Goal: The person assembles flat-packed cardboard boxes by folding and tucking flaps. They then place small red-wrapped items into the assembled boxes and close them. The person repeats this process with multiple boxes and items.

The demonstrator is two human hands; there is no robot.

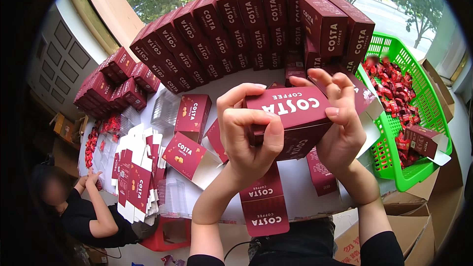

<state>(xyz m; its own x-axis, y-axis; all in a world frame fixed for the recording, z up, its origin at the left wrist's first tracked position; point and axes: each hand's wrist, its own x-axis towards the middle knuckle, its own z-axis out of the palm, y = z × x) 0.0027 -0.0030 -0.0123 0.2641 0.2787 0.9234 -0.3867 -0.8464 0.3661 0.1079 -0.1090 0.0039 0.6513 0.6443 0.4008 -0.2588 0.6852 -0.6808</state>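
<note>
Box [290, 106] sits right between the two hands, long axis running roughly left to right, slightly tilted; neither hand is nearer, both touch it. Left hand [245, 138] grips the left end: fingers bent over it, one fingertip on the top face, thumb at the near side. Right hand [345, 125] is looser, thumb against the upper right corner, fingers half open and spread, raised past the far edge; can't tell if any fingertip touches the far side. Beyond the fingers, stacked boxes [241, 24]; right of the right fingers, green basket [403, 181]; left of and below the left fingers, open carton [185, 156], flat cartons [139, 189] farther left. Printed card [266, 216] lies below the fingers, toward the body.
</note>
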